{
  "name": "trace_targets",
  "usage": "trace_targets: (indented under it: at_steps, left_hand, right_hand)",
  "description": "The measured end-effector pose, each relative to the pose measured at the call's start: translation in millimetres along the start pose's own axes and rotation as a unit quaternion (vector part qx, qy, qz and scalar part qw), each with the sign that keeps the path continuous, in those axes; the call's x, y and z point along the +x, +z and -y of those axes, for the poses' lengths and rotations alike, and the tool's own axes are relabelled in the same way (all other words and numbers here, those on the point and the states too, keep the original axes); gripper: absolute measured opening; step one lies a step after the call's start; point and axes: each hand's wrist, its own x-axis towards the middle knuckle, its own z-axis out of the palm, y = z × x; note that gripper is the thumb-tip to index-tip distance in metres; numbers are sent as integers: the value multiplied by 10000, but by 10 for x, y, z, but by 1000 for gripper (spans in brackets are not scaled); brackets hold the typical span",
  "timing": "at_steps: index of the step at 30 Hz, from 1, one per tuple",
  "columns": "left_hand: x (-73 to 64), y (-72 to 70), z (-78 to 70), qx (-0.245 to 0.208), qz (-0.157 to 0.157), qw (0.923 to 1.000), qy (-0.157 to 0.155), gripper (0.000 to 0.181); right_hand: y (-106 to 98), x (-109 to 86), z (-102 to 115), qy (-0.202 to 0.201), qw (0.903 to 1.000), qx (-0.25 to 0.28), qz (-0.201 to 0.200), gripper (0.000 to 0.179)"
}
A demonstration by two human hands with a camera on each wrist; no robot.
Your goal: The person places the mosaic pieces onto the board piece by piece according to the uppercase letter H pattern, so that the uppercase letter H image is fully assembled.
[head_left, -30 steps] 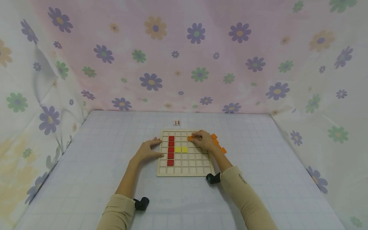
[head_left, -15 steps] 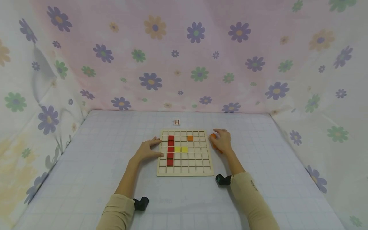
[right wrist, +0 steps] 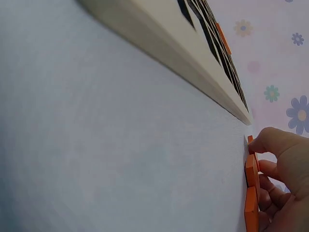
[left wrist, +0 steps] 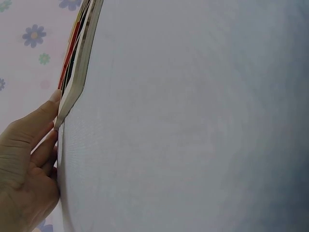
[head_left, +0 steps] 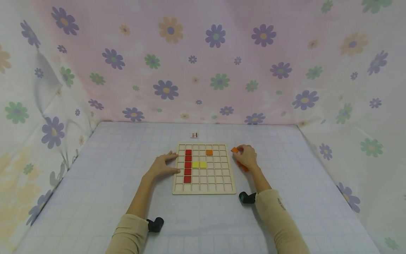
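Observation:
A pale wooden grid board [head_left: 219, 192] lies flat on the table. One column of it holds several red tiles [head_left: 188, 165], with two yellow tiles [head_left: 199, 165] beside them and a single orange tile [head_left: 209, 152] farther up to the right. My left hand [head_left: 162, 166] rests with thumb and fingers spread against the board's left edge; the left wrist view shows its thumb [left wrist: 54, 96] touching the rim. Right of the board, my right hand [head_left: 248, 157] pinches an orange square tile [head_left: 234, 150] by its edge. Other orange tiles [right wrist: 252, 208] lie under that hand, partly hidden.
Behind the board lies a small patterned card [head_left: 195, 135]. A white cloth with a faint grid covers the table [head_left: 95, 183]. Flowered fabric [head_left: 203, 70] hangs at the back and both sides. Each wrist carries a black camera [head_left: 247, 198].
My right hand has left an orange tile on the board and moved right to the loose orange tiles, where it now pinches another. The left hand stays in place.

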Motion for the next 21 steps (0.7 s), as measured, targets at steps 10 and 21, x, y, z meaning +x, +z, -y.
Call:
trace_targets:
  at_steps: [10, 21]
  left_hand:
    - [-2, -2, -4, -8, -6, 10000, -10, 72]
    - [8, -2, 23, -25, 14, 9998, 199, 72]
  right_hand:
    - [-4, 14, -3, -502, 9978, 421, -89, 37]
    - [38, 20, 17, -896, 9932, 695, -276, 34]
